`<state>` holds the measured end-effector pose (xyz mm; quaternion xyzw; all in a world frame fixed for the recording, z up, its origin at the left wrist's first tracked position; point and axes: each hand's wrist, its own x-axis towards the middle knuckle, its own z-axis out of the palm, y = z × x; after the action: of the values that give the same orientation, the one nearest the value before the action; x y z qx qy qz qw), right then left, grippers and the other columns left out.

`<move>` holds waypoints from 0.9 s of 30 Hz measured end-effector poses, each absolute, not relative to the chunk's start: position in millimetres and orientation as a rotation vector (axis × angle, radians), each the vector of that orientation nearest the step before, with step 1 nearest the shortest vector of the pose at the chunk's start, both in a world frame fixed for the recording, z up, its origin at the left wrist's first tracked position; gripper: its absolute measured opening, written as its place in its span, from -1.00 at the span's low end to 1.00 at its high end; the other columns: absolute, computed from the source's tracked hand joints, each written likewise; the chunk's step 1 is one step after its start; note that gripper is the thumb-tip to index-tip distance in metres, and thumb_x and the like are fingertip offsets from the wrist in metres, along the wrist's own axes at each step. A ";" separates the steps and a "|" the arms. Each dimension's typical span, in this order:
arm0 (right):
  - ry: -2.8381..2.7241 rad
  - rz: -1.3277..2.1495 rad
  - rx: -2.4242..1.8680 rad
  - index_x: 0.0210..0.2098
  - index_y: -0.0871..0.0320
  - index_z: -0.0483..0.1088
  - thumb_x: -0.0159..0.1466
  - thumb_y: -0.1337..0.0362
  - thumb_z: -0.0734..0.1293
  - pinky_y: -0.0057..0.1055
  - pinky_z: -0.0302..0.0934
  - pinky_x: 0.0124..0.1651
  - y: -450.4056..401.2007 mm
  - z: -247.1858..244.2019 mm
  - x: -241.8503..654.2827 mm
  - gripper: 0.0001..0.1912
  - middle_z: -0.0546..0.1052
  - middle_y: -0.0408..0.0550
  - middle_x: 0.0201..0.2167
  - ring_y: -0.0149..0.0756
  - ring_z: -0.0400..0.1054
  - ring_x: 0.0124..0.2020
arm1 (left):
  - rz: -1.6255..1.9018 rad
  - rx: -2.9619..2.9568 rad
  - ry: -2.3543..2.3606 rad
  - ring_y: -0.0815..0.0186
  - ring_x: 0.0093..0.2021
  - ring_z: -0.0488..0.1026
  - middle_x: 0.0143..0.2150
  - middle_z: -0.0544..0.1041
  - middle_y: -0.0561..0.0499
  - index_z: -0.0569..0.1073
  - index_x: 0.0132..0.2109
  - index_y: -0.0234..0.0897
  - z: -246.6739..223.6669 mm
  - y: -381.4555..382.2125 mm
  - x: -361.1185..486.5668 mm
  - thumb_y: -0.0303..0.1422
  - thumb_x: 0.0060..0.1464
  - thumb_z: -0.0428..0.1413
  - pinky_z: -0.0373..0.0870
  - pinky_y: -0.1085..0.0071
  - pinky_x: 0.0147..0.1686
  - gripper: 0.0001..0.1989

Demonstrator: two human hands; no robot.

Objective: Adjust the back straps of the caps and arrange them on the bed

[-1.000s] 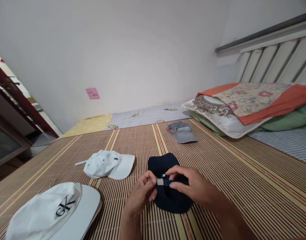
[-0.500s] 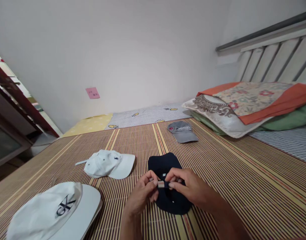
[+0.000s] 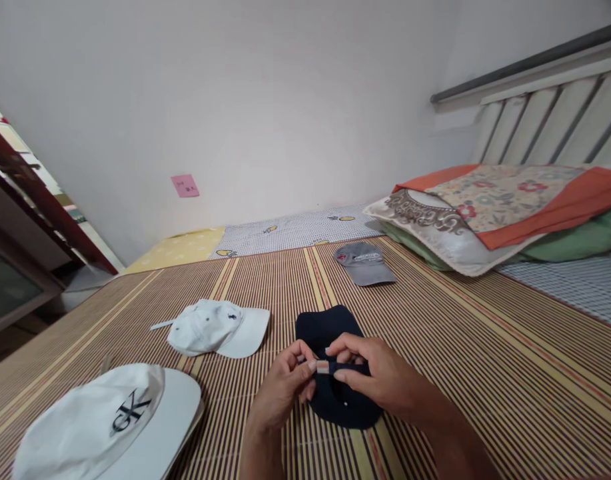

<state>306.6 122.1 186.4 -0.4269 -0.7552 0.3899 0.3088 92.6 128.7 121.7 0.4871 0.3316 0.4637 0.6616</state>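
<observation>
A navy baseball cap [image 3: 345, 412] lies on the striped mat, its back strap [image 3: 349, 367] and metal buckle [image 3: 323, 367] facing up. My left hand [image 3: 288, 380] pinches the buckle's left end between thumb and index finger. At the right, my right hand [image 3: 370, 365] has its thumb and index finger apart, above and below the strap, which runs between them toward the palm. Its other fingers are mostly hidden. Part of the cap's middle is covered by both hands.
Left of my hands lie a white cap with a small dark logo [image 3: 205, 327] and a larger white cap with black letters [image 3: 85, 427]. Farther back rests a grey cap [image 3: 362, 260]. Pillows [image 3: 510, 207] are piled at the right on the mat [image 3: 265, 280], below a wall.
My right thumb and index finger have parted from their pinch beside the buckle, exposing more of the strap. My left hand keeps its grip; the caps have hardly moved.
</observation>
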 end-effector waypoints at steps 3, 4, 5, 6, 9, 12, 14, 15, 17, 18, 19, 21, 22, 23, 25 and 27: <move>-2.056 0.952 -1.133 -0.06 0.01 0.54 0.16 0.45 0.41 -0.32 0.22 -0.01 120.2 187.4 297.7 -0.64 0.60 -0.14 -0.16 -0.24 0.44 -0.10 | 1.056 1.082 0.763 0.57 -0.69 0.18 -0.56 0.36 0.23 0.34 -0.31 -0.24 123.1 129.3 93.7 -0.08 0.06 0.37 -0.01 0.59 -0.66 -0.58; -2.084 0.924 -1.115 -0.08 0.02 0.54 0.16 0.47 0.40 -0.32 0.21 0.00 120.1 186.9 294.7 -0.64 0.60 -0.14 -0.15 -0.25 0.44 -0.09 | 1.054 1.080 0.770 0.58 -0.70 0.18 -0.55 0.38 0.23 0.34 -0.31 -0.24 123.7 129.6 94.1 -0.07 0.04 0.38 -0.02 0.59 -0.67 -0.57; -2.107 0.894 -1.098 -0.10 0.03 0.55 0.17 0.50 0.38 -0.32 0.20 0.00 120.2 186.1 292.0 -0.65 0.59 -0.14 -0.15 -0.25 0.44 -0.08 | 1.050 1.081 0.780 0.58 -0.70 0.18 -0.55 0.39 0.23 0.33 -0.31 -0.24 124.3 130.0 94.4 -0.07 0.03 0.38 -0.03 0.60 -0.68 -0.56; -2.123 0.869 -1.085 -0.11 0.04 0.55 0.18 0.52 0.36 -0.33 0.20 0.00 120.7 185.1 289.9 -0.65 0.59 -0.14 -0.16 -0.26 0.45 -0.09 | 1.045 1.085 0.792 0.58 -0.71 0.18 -0.56 0.39 0.23 0.33 -0.31 -0.24 124.8 130.3 94.6 -0.06 0.03 0.38 -0.04 0.60 -0.69 -0.56; -2.136 0.834 -1.056 -0.14 0.06 0.55 0.19 0.55 0.34 -0.35 0.20 -0.05 123.0 182.7 287.5 -0.66 0.57 -0.14 -0.21 -0.28 0.46 -0.13 | 1.050 1.094 0.828 0.55 -0.73 0.19 -0.63 0.34 0.26 0.32 -0.30 -0.22 126.3 130.3 94.0 -0.05 0.06 0.36 -0.08 0.60 -0.71 -0.57; -2.119 0.830 -1.052 -0.16 0.08 0.54 0.20 0.56 0.33 -0.35 0.21 -0.07 124.3 183.9 289.0 -0.68 0.57 -0.15 -0.23 -0.29 0.46 -0.16 | 1.048 1.114 0.836 0.53 -0.72 0.23 -0.60 0.41 0.22 0.38 -0.21 -0.23 128.4 128.3 90.6 -0.03 0.14 0.29 0.01 0.61 -0.70 -0.61; -2.111 0.828 -1.067 -0.18 0.09 0.55 0.19 0.56 0.33 -0.35 0.21 -0.07 124.0 186.1 290.5 -0.69 0.58 -0.15 -0.23 -0.29 0.47 -0.15 | 1.007 1.156 0.827 0.53 -0.70 0.24 -0.59 0.43 0.20 0.44 -0.11 -0.26 130.2 126.1 87.0 -0.06 0.16 0.29 0.07 0.61 -0.67 -0.61; -2.108 0.834 -1.070 -0.18 0.08 0.55 0.19 0.56 0.33 -0.36 0.22 -0.06 123.5 187.1 291.2 -0.69 0.59 -0.15 -0.23 -0.30 0.47 -0.15 | 0.981 1.177 0.825 0.54 -0.70 0.23 -0.60 0.42 0.21 0.45 -0.08 -0.28 131.0 125.2 85.2 -0.08 0.15 0.29 0.06 0.61 -0.67 -0.61; -2.095 0.861 -1.077 -0.17 0.06 0.57 0.19 0.55 0.34 -0.37 0.22 -0.06 122.5 188.1 292.7 -0.68 0.61 -0.17 -0.22 -0.31 0.48 -0.15 | 0.947 1.198 0.825 0.54 -0.71 0.19 -0.64 0.37 0.23 0.47 -0.11 -0.29 132.2 123.9 82.4 -0.10 0.14 0.31 0.02 0.62 -0.68 -0.63; -2.078 0.879 -1.092 -0.15 0.05 0.57 0.20 0.53 0.35 -0.37 0.22 -0.07 121.9 187.9 293.4 -0.68 0.62 -0.18 -0.22 -0.31 0.48 -0.15 | 0.944 1.199 0.826 0.55 -0.72 0.17 -0.66 0.35 0.23 0.48 -0.14 -0.29 132.6 123.7 81.8 -0.10 0.15 0.30 0.00 0.62 -0.69 -0.65; -2.058 0.897 -1.109 -0.13 0.04 0.57 0.22 0.48 0.36 -0.37 0.22 -0.07 121.5 187.3 293.9 -0.70 0.64 -0.18 -0.21 -0.30 0.49 -0.15 | 0.951 1.197 0.824 0.55 -0.72 0.17 -0.66 0.35 0.23 0.48 -0.17 -0.29 132.8 123.7 81.7 -0.10 0.15 0.30 -0.01 0.62 -0.69 -0.66; -2.022 0.930 -1.143 -0.12 0.05 0.57 0.28 0.37 0.38 -0.35 0.23 -0.08 120.6 185.3 294.4 -0.80 0.65 -0.16 -0.22 -0.28 0.50 -0.16 | 0.971 1.191 0.812 0.56 -0.72 0.18 -0.65 0.37 0.22 0.47 -0.20 -0.29 133.2 124.1 83.1 -0.11 0.14 0.31 0.01 0.63 -0.70 -0.66; -2.014 0.940 -1.156 -0.15 0.06 0.56 0.31 0.30 0.37 -0.34 0.23 -0.10 120.2 184.3 294.2 -0.85 0.65 -0.14 -0.24 -0.26 0.50 -0.17 | 0.978 1.188 0.805 0.56 -0.72 0.19 -0.64 0.37 0.22 0.47 -0.20 -0.29 133.5 124.3 84.4 -0.11 0.14 0.31 0.02 0.63 -0.70 -0.66; -2.018 0.945 -1.165 -0.19 0.08 0.56 0.34 0.25 0.36 -0.34 0.22 -0.12 119.9 183.5 293.8 -0.88 0.65 -0.13 -0.27 -0.26 0.50 -0.19 | 0.982 1.185 0.797 0.56 -0.72 0.21 -0.63 0.38 0.23 0.46 -0.20 -0.28 134.0 124.3 85.9 -0.11 0.13 0.32 0.03 0.64 -0.70 -0.66; -2.041 0.932 -1.192 -0.28 0.10 0.54 0.35 0.19 0.36 -0.34 0.18 -0.19 119.1 182.4 292.5 -0.85 0.63 -0.13 -0.34 -0.26 0.48 -0.25 | 0.985 1.178 0.782 0.57 -0.72 0.23 -0.60 0.38 0.23 0.45 -0.20 -0.28 135.0 124.1 88.9 -0.10 0.11 0.34 0.06 0.64 -0.71 -0.64; -2.067 0.907 -1.217 -0.34 0.11 0.50 0.35 0.18 0.36 -0.35 0.13 -0.25 118.7 181.8 290.7 -0.82 0.59 -0.15 -0.39 -0.27 0.45 -0.30 | 0.993 1.173 0.773 0.58 -0.71 0.26 -0.53 0.40 0.22 0.44 -0.21 -0.28 135.8 123.5 91.6 -0.10 0.08 0.36 0.10 0.64 -0.71 -0.62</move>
<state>290.7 118.7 181.8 -0.4548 -0.7727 0.3391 0.2847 91.6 123.5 135.8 0.5167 0.3407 0.4374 0.6524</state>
